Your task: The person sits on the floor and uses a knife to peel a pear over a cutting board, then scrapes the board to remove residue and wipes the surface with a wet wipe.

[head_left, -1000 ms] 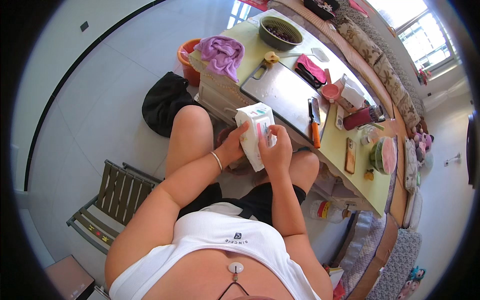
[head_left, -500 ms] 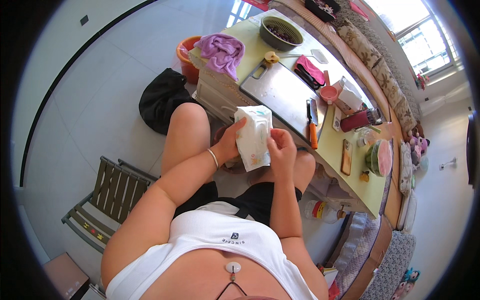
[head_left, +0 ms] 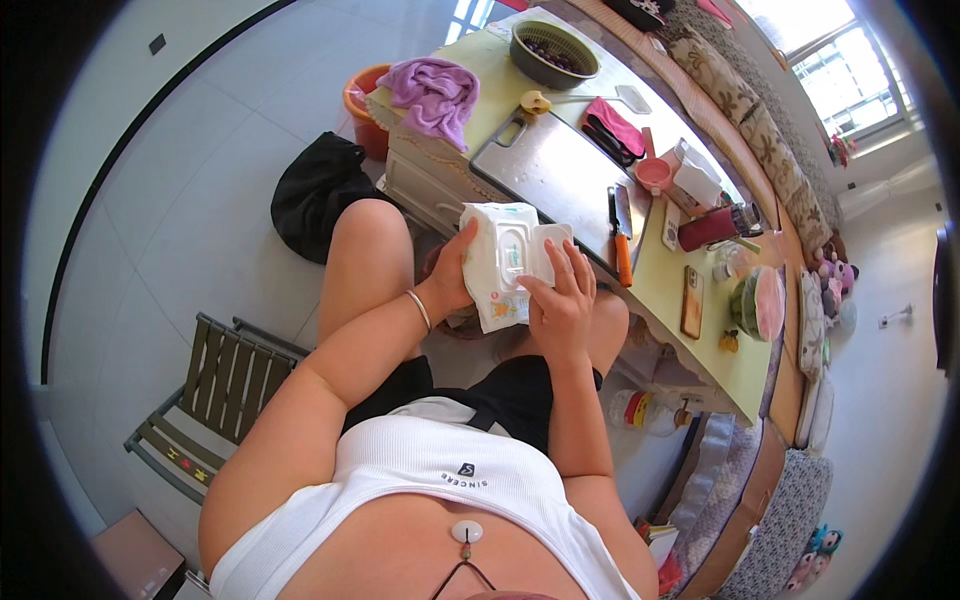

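Observation:
A white wet wipes pack [head_left: 490,290] is held up over my knees, in front of the table's edge. My left hand [head_left: 450,272] grips its left side, a bracelet round the wrist. The pack's plastic lid [head_left: 552,250] is lifted and folded to the right, baring the oval opening. My right hand [head_left: 562,305] lies at the pack's right side with fingers apart. Its thumb reaches toward the opening, and the other fingers are at the raised lid. Whether the thumb touches a wipe is too small to tell.
On the table lie a cutting board [head_left: 560,165], an orange-handled knife [head_left: 621,235], a purple towel [head_left: 432,100], a green colander [head_left: 553,55], a phone [head_left: 691,302] and a cut watermelon [head_left: 757,305]. An orange bin [head_left: 370,125] and a folding chair [head_left: 222,385] stand on the floor.
The lid of the wet wipes pack has been opened toward the right. My right hand has gone from a pinch at the pack's edge to spread fingers by the lid.

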The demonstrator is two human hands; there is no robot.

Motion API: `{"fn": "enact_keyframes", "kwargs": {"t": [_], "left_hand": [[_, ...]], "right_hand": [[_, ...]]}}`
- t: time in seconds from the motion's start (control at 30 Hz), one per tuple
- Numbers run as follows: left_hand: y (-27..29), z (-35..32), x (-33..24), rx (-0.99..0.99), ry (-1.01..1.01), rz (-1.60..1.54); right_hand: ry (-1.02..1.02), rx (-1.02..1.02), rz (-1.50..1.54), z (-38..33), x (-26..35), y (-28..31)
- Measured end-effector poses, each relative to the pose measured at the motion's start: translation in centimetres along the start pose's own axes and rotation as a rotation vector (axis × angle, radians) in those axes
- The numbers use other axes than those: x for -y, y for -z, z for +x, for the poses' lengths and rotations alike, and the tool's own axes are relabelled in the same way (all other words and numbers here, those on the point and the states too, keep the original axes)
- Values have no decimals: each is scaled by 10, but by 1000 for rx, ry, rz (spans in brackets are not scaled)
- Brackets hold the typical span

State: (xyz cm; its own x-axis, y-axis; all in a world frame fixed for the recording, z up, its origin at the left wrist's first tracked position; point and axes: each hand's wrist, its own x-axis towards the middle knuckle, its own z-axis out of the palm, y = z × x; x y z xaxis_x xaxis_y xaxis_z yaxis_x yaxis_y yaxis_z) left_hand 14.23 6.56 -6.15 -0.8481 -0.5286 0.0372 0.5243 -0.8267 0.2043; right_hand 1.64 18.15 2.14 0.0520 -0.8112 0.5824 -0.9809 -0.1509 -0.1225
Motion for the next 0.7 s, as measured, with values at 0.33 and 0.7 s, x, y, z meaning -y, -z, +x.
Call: {"fn": "enact_keyframes", "kwargs": {"t": [0.33,0.7], "left_hand": [[5,0,3,-30,81,-2],[12,0,7,-78,104,29]], "right_hand": [[-100,-46,57,6,-2,-12],[-471,37,541,11,-3,-18]]}}
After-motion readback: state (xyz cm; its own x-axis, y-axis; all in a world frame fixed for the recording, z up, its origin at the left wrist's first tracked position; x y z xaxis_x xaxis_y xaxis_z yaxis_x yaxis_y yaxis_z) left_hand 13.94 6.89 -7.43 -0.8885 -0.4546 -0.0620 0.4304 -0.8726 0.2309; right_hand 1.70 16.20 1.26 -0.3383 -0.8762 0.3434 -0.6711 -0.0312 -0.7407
